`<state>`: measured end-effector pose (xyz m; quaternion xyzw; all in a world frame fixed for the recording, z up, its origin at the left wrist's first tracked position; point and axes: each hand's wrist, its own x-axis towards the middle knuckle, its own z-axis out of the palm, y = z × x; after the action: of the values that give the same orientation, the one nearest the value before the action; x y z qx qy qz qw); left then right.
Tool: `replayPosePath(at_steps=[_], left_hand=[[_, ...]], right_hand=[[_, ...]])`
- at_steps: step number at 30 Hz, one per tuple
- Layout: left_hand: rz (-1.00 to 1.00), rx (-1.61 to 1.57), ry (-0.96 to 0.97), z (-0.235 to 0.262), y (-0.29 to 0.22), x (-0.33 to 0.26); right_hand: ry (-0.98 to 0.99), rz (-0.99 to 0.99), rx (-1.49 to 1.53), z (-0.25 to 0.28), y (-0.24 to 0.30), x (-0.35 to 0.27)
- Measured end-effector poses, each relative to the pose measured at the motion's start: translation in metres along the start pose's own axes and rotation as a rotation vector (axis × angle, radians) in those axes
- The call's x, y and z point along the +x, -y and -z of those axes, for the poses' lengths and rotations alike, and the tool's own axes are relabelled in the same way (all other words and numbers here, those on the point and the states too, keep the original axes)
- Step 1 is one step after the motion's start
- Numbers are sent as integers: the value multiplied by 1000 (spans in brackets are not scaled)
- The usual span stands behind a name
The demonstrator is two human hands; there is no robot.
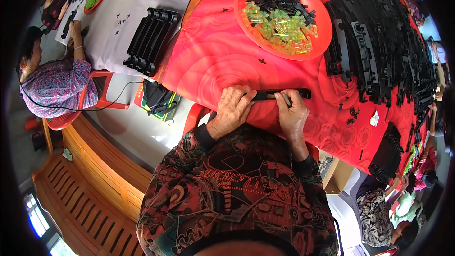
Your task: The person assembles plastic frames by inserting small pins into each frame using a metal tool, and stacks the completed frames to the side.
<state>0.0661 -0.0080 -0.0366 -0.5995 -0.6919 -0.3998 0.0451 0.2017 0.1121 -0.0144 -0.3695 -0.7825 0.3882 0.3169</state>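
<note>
A long, narrow black plastic part [266, 95] lies crosswise near the front edge of the red-covered table. My left hand [232, 109] is closed over its left end and holds it down. Over the right half of the same part, my right hand [293, 111] is pinched, thumb against fingers. Something small and greyish shows at its fingertips, too small to name. Between the two hands, a small yellowish piece shows in the part. Beyond them stands a red round basin [323, 47] with yellow-green clear vial-like pieces [279, 28] and small black pieces [296, 7].
A large heap of black plastic strips [374, 42] covers the table's right side. Tiny black bits [352, 115] and a white scrap [374, 118] lie nearer. On a grey-covered table, left, sits a stack of black parts [151, 41]. A seated person [57, 85] works there; a wooden bench [85, 204] stands lower left.
</note>
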Motion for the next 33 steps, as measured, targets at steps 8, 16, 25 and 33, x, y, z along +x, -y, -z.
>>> replayPosePath(at_steps=[8,16,25,33], left_hand=[[-95,118,70,9,-21,14],[-94,154,100,-11,-18,16],[-82,183,96,-11,-20,22],[-87,198,74,-19,-20,24]], right_hand=[[-6,-15,4,-1,-2,-5],[-70,-128,88,-3,-3,-7],[-9,-155,93,-2,-2,3],[-76,226,-107,-6,-12,-4]])
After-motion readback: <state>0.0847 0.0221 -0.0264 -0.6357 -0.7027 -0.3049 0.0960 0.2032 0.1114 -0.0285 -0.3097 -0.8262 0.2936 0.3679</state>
